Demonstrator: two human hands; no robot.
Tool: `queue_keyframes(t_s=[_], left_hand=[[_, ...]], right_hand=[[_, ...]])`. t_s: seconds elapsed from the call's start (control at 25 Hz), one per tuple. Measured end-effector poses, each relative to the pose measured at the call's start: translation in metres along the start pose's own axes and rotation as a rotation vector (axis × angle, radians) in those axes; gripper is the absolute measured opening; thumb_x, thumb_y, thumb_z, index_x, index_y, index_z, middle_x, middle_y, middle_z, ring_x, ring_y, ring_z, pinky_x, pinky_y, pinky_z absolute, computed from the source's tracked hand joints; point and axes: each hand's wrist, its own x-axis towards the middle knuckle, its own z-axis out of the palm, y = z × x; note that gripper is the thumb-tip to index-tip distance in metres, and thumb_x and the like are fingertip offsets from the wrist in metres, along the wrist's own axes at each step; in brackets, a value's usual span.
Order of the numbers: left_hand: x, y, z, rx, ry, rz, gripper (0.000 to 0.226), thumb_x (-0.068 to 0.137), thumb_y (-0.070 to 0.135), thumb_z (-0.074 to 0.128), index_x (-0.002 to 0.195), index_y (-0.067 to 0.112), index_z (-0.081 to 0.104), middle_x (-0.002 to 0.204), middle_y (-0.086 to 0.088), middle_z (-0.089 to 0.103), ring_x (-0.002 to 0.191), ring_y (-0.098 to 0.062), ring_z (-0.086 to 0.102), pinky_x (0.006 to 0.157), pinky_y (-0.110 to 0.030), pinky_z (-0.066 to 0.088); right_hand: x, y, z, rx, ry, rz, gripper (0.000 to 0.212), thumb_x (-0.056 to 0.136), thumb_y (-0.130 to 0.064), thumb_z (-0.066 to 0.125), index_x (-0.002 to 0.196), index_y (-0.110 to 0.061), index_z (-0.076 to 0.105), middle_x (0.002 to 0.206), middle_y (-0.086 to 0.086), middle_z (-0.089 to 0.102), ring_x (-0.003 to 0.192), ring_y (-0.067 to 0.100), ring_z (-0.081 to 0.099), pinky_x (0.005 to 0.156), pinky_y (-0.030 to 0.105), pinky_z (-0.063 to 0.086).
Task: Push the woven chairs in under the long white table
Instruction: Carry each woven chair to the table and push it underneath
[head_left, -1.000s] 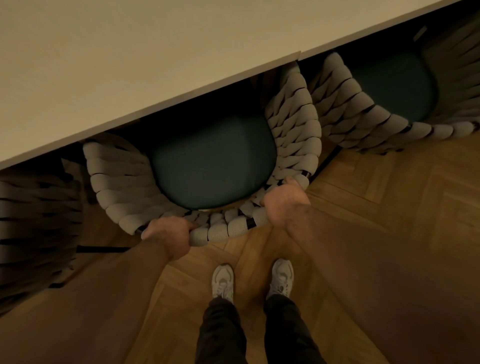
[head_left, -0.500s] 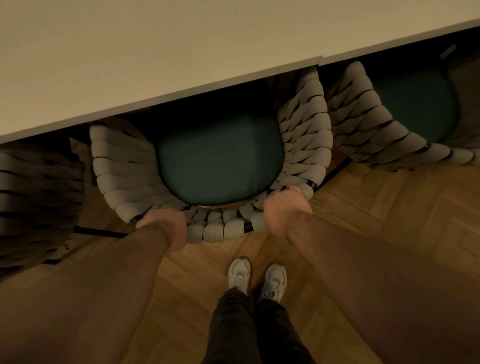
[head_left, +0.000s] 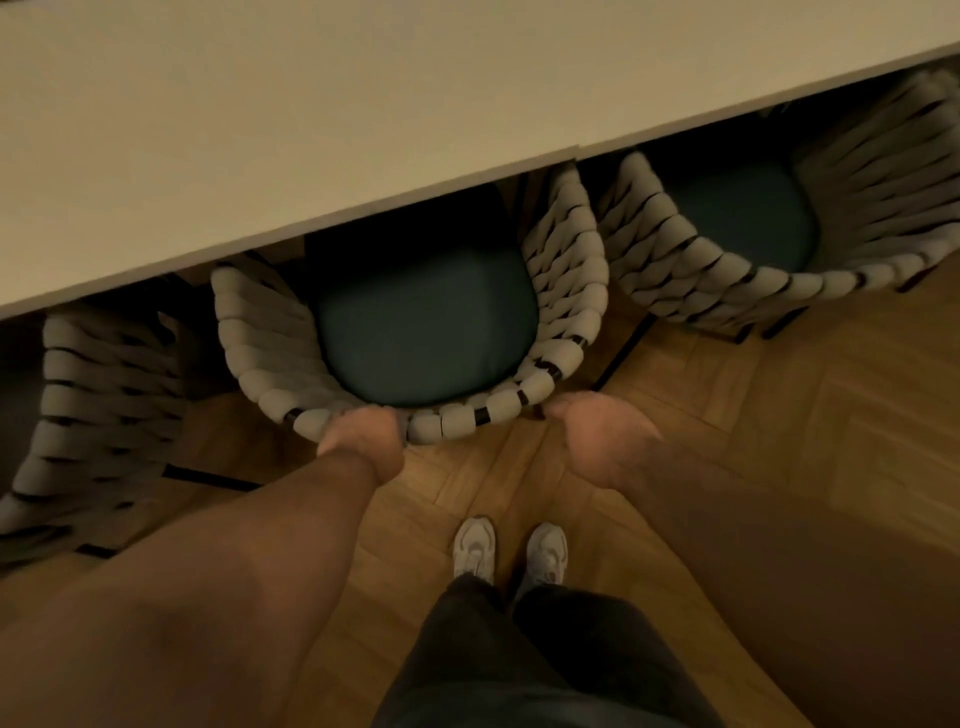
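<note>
No text, label, brand, number or sign can be read anywhere. The worktop (head_left: 260, 130) and the woven chair (head_left: 566, 291) show only plain surfaces. The pale shoes (head_left: 474, 545) are too small and blurred for any marking to be made out.

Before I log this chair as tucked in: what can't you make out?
Head view only.
Middle chair: front hidden under the white table.
Left hand: fingers hidden by the hand itself; grip unclear.
Right hand: blurred; rim contact unclear.
Right chair: cut off by the right edge.
</note>
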Motion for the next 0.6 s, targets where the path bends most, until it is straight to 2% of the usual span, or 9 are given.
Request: queue_keyframes(t_s=[0.04,0.12,0.2,0.24,0.28,0.4,0.52,0.6], left_hand=[[-0.008,0.01,-0.008,-0.078,0.018,0.033,0.033,0.097,0.023,0.052,0.128,0.02,0.062,0.131,-0.007,0.066,0.12,-0.029,0.062,0.099,-0.041,0.05],[-0.022,0.031,-0.024,-0.177,0.03,0.089,0.031,0.094,0.025,0.054,0.124,0.024,0.065,0.125,-0.006,0.068,0.113,-0.027,0.064,0.092,-0.038,0.054],[-0.039,0.06,-0.039,-0.221,0.041,0.153,0.032,0.092,0.026,0.055,0.122,0.027,0.067,0.12,-0.004,0.069,0.104,-0.025,0.065,0.089,-0.039,0.057],[-0.047,0.077,-0.046,-0.241,0.045,0.18,0.033,0.093,0.026,0.057,0.124,0.029,0.067,0.118,-0.003,0.068,0.1,-0.023,0.066,0.085,-0.039,0.058],[-0.056,0.094,-0.055,-0.263,0.046,0.196,0.035,0.093,0.026,0.058,0.127,0.031,0.066,0.117,-0.001,0.068,0.099,-0.022,0.065,0.084,-0.038,0.058],[-0.075,0.156,-0.082,-0.323,0.147,0.234,0.039,0.096,0.029,0.063,0.135,0.034,0.064,0.122,0.002,0.067,0.106,-0.02,0.064,0.095,-0.037,0.057],[-0.094,0.229,-0.108,-0.39,0.296,0.261,0.036,0.098,0.03,0.061,0.134,0.034,0.065,0.127,0.003,0.068,0.108,-0.019,0.066,0.095,-0.036,0.058],[-0.104,0.281,-0.117,-0.405,0.333,0.278,0.038,0.099,0.029,0.061,0.136,0.036,0.064,0.13,0.006,0.067,0.111,-0.017,0.066,0.095,-0.033,0.057]], right_hand=[[-0.014,0.011,-0.005,0.035,0.028,0.05,0.052,0.103,-0.014,0.054,0.153,-0.026,0.051,0.152,0.003,0.052,0.137,0.024,0.052,0.116,0.041,0.044],[-0.043,0.038,-0.012,0.075,0.081,0.156,0.038,0.102,-0.016,0.056,0.138,-0.025,0.062,0.128,0.0,0.063,0.116,0.021,0.061,0.097,0.034,0.053],[-0.075,0.069,-0.012,0.13,0.115,0.25,0.027,0.1,-0.017,0.058,0.122,-0.027,0.068,0.108,-0.004,0.063,0.097,0.018,0.059,0.081,0.031,0.05],[-0.089,0.085,-0.011,0.164,0.134,0.287,0.022,0.098,-0.019,0.059,0.115,-0.028,0.07,0.103,-0.006,0.063,0.092,0.017,0.058,0.078,0.029,0.048],[-0.1,0.101,-0.011,0.195,0.163,0.319,0.017,0.097,-0.022,0.06,0.109,-0.03,0.07,0.101,-0.008,0.065,0.089,0.016,0.059,0.076,0.029,0.048],[-0.132,0.154,-0.015,0.229,0.221,0.36,0.012,0.094,-0.029,0.065,0.105,-0.032,0.069,0.1,-0.008,0.068,0.091,0.017,0.063,0.077,0.029,0.051],[-0.161,0.213,-0.026,0.215,0.255,0.334,0.015,0.092,-0.027,0.065,0.106,-0.032,0.069,0.105,-0.005,0.069,0.098,0.019,0.065,0.083,0.032,0.055],[-0.185,0.259,-0.033,0.203,0.281,0.33,0.021,0.091,-0.025,0.065,0.11,-0.032,0.07,0.111,-0.005,0.068,0.102,0.019,0.065,0.088,0.034,0.056]])
